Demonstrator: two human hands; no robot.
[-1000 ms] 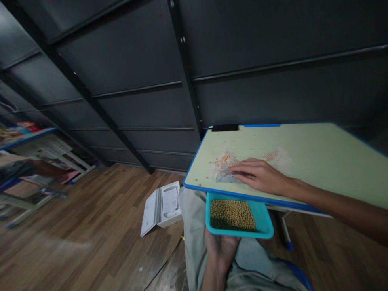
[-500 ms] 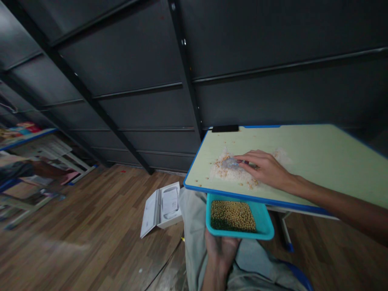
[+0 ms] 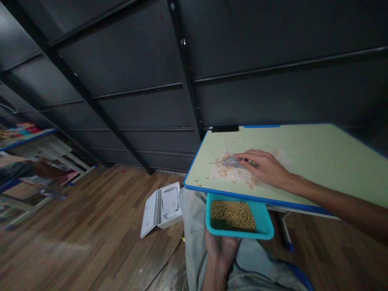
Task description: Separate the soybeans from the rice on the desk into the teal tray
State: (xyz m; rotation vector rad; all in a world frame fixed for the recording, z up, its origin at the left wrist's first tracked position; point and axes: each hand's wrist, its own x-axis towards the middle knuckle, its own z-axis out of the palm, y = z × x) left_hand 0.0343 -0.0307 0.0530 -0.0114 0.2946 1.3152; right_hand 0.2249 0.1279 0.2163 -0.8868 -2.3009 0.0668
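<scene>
From below, my left hand (image 3: 222,245) supports a turquoise plastic tray (image 3: 266,222) just under the table's front edge. Round tan beans (image 3: 235,214) fill much of the tray, with a patch of green ones at its left. Over the table, my right hand (image 3: 262,165) is closed around a small translucent scoop (image 3: 232,161), its head down among the grains. White rice-like grains (image 3: 239,176) mixed with orange-tan beans (image 3: 220,167) are spread beneath and around it. My fingers cover part of the scoop's handle.
A second patch of white grains (image 3: 281,155) lies right of my hand on the pale blue-edged table (image 3: 327,161). A dark block (image 3: 225,128) sits at its back left edge. On the floor stands an open white box (image 3: 169,206). Another person's leg (image 3: 45,169) shows far left.
My right hand and the scoop have shifted very slightly, and the scoop's head lies at a slightly different angle in the grains. The tray and my left hand stay put.
</scene>
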